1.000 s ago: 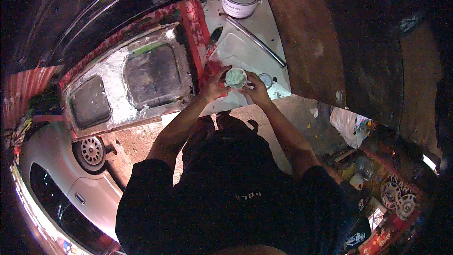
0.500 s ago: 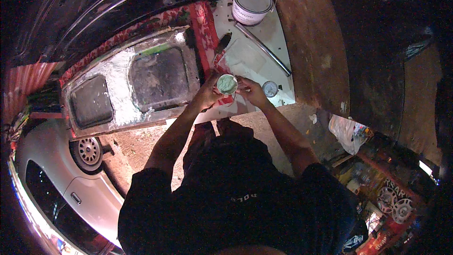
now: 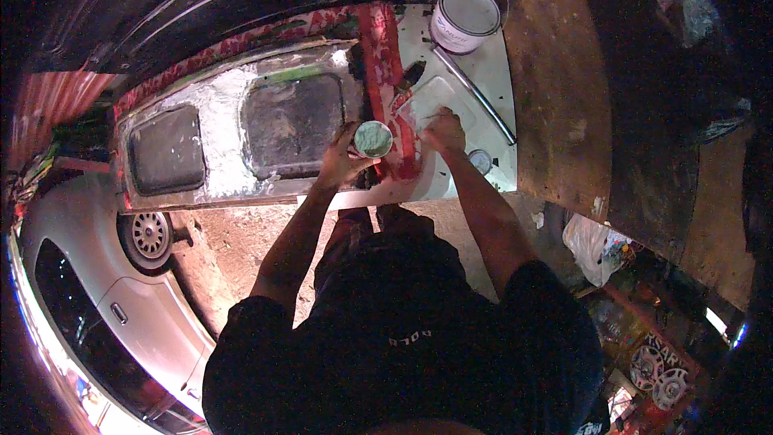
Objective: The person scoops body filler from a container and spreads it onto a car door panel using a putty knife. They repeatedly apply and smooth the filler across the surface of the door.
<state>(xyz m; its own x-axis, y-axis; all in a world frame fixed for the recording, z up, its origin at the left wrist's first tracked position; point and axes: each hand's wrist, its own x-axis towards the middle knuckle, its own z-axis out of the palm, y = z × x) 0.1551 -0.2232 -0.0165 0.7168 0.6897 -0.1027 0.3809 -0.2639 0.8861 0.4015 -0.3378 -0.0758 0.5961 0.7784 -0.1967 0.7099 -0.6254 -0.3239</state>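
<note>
My left hand [image 3: 341, 159] is wrapped round a small round tub [image 3: 374, 138] of pale green-grey paste and holds it upright above the panel's right end. Farther right, my right hand [image 3: 444, 134] is closed over a translucent flat square [image 3: 439, 95] on the white board. Whatever its fingers grip is too small to make out. Just left of that square lies a dark-handled tool [image 3: 412, 75], its kind unclear. Under the left hand's side stretches a metal panel [image 3: 220, 138] with red edges, two dark recesses and white filler smeared between them.
A lidded pail [image 3: 465, 24] with a wire handle stands at the back right of the white board [image 3: 493, 93]. In front of it lies a shiny metal tube [image 3: 475, 97]. A small round tin [image 3: 480, 163] sits near the board's front edge. A silver car [image 3: 129, 294] is at left.
My right hand has moved away from the tub, outward and farther off over the white board. The left hand still holds the tub. The whole view has shifted slightly.
</note>
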